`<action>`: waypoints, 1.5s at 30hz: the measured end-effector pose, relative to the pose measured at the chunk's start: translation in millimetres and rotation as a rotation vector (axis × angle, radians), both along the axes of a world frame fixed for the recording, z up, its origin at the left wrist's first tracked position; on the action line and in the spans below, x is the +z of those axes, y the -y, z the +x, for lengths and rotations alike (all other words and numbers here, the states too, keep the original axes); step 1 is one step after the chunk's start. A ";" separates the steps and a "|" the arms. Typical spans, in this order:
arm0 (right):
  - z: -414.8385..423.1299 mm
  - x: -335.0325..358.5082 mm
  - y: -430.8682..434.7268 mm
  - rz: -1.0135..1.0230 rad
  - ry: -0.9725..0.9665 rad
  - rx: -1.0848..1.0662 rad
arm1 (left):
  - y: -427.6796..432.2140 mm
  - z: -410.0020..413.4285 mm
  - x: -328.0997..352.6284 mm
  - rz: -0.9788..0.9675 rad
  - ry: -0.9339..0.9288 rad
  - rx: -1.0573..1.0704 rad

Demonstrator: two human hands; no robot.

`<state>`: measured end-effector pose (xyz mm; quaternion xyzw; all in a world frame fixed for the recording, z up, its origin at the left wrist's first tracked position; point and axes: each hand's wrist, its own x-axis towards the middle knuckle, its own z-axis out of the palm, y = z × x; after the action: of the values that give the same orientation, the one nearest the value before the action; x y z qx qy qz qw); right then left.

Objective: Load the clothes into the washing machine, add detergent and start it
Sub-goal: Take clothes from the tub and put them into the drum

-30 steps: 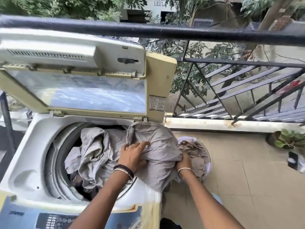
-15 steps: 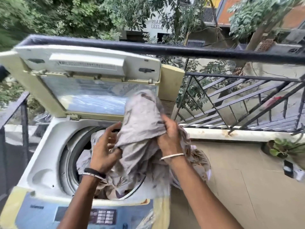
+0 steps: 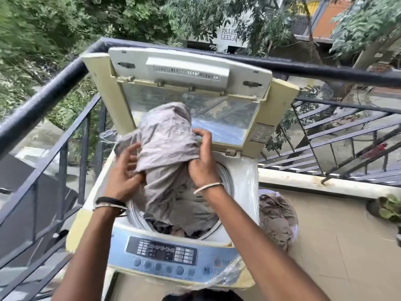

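The washing machine (image 3: 173,213) stands in the corner of a balcony, its raised lid (image 3: 191,94) leaning back against the dark railing (image 3: 54,83), which runs close along its left side and rear. Open tiled floor (image 3: 336,246) lies to its right. Both hands hold a bunched grey garment (image 3: 167,144) above the drum opening, its lower end trailing down onto clothes already inside. The left hand (image 3: 125,172) grips the cloth's left side; the right hand (image 3: 202,161) clutches its right edge. A basket of clothes (image 3: 275,216) sits on the floor just beside the machine's right wall.
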<state>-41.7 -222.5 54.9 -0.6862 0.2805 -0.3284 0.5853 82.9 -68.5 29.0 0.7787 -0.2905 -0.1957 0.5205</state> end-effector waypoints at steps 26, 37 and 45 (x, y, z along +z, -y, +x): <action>-57.3 -180.2 21.5 -0.121 -1.216 0.737 | 40.7 -51.1 -163.7 1.074 -0.047 -0.595; -160.7 -108.4 92.0 0.118 -0.545 0.071 | 114.6 -153.9 -87.8 0.384 0.129 -0.351; -311.1 -124.2 169.1 0.288 -0.497 -0.201 | 201.2 -293.0 -68.7 0.163 0.094 -0.345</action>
<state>-352.8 -391.7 -69.3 -0.6241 0.5255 -0.1636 0.5546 -210.1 -269.7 -39.7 0.7654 -0.4268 -0.2684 0.4001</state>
